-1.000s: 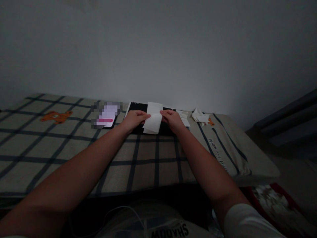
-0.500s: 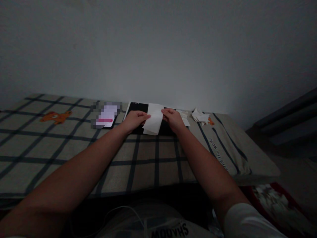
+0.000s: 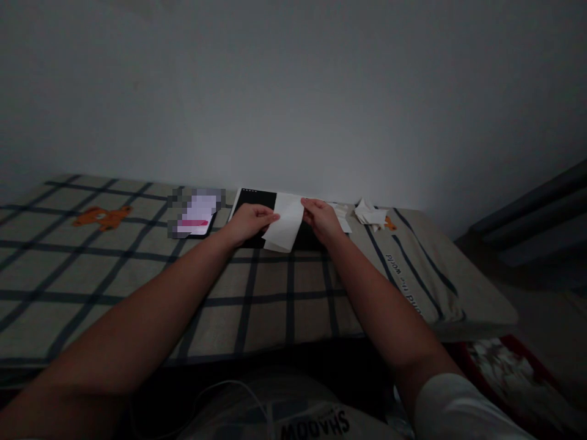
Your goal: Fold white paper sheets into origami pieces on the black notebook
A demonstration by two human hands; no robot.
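Observation:
A white sheet of paper [image 3: 287, 226] is stretched between my two hands, above a flat black board or folder [image 3: 257, 200] with a pale edge. My left hand [image 3: 250, 223] pinches the paper's left edge between thumb and fingers. At the upper right edge, my right hand [image 3: 321, 219] grips it with fingertips closed. Paper pieces [image 3: 343, 219] lie just behind and right of my right hand, partly hidden by it. Farther right, a crumpled, folded scrap of white paper [image 3: 369, 215] rests on the cloth.
A phone [image 3: 198, 214] with a lit, partly blurred screen lies left of the board. The checked tablecloth [image 3: 270, 305] covers the table, which meets a bare wall [image 3: 293, 110]. At lower right, a red container [image 3: 513, 348] holds many white paper scraps.
The paper has tilted slightly, its lower end shifting a little down and left. My right hand has risen marginally; both hands keep their hold.

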